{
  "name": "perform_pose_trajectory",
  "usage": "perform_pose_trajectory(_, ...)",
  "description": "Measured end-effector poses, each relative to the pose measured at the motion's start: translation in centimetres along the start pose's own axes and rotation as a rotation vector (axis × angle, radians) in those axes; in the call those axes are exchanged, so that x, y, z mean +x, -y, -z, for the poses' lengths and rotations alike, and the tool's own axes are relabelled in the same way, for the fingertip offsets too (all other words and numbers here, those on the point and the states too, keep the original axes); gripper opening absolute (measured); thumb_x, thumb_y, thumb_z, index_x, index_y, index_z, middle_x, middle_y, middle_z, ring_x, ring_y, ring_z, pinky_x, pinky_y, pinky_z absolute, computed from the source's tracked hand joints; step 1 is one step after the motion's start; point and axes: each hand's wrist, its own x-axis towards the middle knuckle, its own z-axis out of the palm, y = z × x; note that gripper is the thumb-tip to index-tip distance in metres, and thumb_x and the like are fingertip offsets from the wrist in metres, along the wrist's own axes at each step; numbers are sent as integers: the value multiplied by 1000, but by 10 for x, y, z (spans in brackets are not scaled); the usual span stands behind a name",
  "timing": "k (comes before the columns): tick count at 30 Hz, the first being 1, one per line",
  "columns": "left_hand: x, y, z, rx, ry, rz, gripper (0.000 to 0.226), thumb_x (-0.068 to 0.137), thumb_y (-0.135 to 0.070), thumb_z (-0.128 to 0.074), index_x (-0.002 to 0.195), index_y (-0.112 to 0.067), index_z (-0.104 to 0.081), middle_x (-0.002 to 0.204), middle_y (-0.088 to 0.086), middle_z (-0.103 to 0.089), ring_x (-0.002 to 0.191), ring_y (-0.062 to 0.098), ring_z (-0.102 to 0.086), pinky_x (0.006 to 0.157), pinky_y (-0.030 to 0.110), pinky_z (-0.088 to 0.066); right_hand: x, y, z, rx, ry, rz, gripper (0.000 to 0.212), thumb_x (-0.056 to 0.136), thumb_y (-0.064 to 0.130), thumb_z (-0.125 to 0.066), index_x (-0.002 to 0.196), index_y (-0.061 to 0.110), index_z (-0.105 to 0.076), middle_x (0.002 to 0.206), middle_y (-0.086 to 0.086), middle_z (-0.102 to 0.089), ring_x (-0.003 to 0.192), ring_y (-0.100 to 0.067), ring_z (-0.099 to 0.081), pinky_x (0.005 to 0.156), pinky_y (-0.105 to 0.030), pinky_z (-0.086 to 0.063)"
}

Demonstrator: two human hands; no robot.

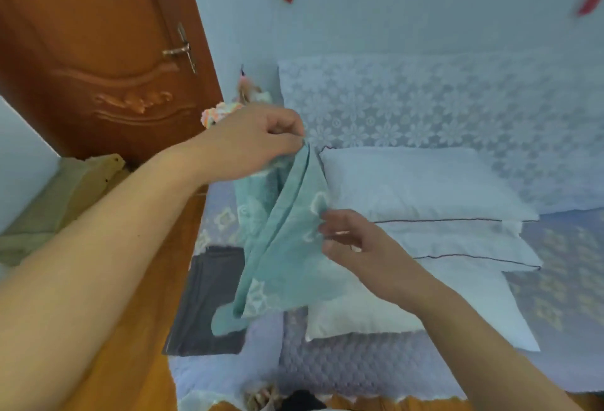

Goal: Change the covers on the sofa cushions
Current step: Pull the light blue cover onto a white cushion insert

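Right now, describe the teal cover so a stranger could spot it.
Find the sofa, then the stack of white cushions on its seat. Left of them hangs the teal cover, held by both hands: the only teal, flower-printed cloth lifted off the seat.

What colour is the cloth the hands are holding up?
The cloth is teal green with pale flower shapes, seen best in the head view.

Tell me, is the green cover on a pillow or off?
Off. The green cover hangs limp and empty, pinched at the top by the left hand, while the white pillows lie bare on the sofa.
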Motion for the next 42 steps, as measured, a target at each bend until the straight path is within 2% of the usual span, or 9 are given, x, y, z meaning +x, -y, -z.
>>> perform_pose_trajectory(4, 18, -67, -19, 56, -73, -92, 14, 97, -27, -63, 87, -21, -69, 61, -16, -58, 52, -3, -47, 76, 28, -38, -25, 23, 33, -28, -152, 170, 62, 88, 43, -71, 142, 42, -40, 133, 25, -50, 118, 10, -50, 98, -20, -46)
perform_pose_trajectory(10, 30, -130, -44, 216, 45, -259, 5, 97, -26, -65, 95, -27, -70, 90, -13, -70, 85, 1, -62, 73, 12, -44, -49, 49, 98, -111, -464, 283, 15, 96, 26, -63, 109, 28, -69, 98, 18, -71, 89, 5, -63, 75, -6, -43)
perform_pose_trajectory(18, 40, -166, -57, 282, 221, -367, 30, 90, -23, -67, 110, -42, -56, 95, -12, -64, 85, 7, -61, 70, 22, -48, -67, 67, 135, -240, -622, 386, 10, 90, 37, -66, 94, 31, -61, 83, 13, -66, 80, -7, -63, 73, -29, -55)
perform_pose_trajectory(23, 37, -165, -58, 375, 222, -472, 42, 95, -17, -62, 121, -49, -52, 93, -17, -60, 89, 0, -56, 75, 13, -42, -67, 69, 152, -329, -586, 359, 41, 97, 23, -60, 59, 29, -46, 53, 16, -46, 53, -4, -39, 53, -21, -29)
perform_pose_trajectory(28, 28, -136, -58, 594, -44, -714, 32, 93, -42, -45, 109, -44, -73, 74, -20, -44, 72, -7, -44, 65, 8, -32, -73, 79, 160, -310, -411, 331, 32, 99, 25, -57, 75, 4, -62, 58, 7, -43, 53, -4, -36, 51, -17, -32)
perform_pose_trajectory(31, 13, -126, -61, 551, -164, -854, 30, 95, -31, -50, 103, -29, -78, 94, -8, -54, 83, -2, -43, 71, 11, -33, -65, 76, 158, -271, -416, 251, 38, 102, 27, -52, 72, 2, -52, 62, 2, -43, 56, -9, -36, 50, -22, -30)
perform_pose_trajectory(34, 5, -111, -51, 296, -210, -594, 23, 100, -27, -53, 100, -23, -75, 109, -13, -68, 104, -1, -57, 98, 24, -39, -47, 55, 179, -129, -641, 80, 37, 104, 28, -45, 74, 8, -53, 69, -3, -50, 63, -16, -43, 54, -30, -32)
perform_pose_trajectory(38, 24, -44, -36, 139, -362, 42, 20, 105, -22, -53, 88, -19, -64, 84, -3, -64, 83, 12, -61, 68, 26, -39, -17, 16, 216, 138, -680, -173, 29, 103, 20, -46, 96, -2, -64, 99, -25, -67, 75, -26, -61, 65, -32, -53)
perform_pose_trajectory(42, 57, -32, 12, 184, -748, 223, 25, 104, -20, -44, 87, -11, -59, 93, 10, -63, 96, 33, -60, 73, 36, -39, 8, 55, 253, 341, -760, 13, 22, 101, 8, -42, 90, 2, -59, 104, -26, -66, 81, -34, -68, 57, -35, -60)
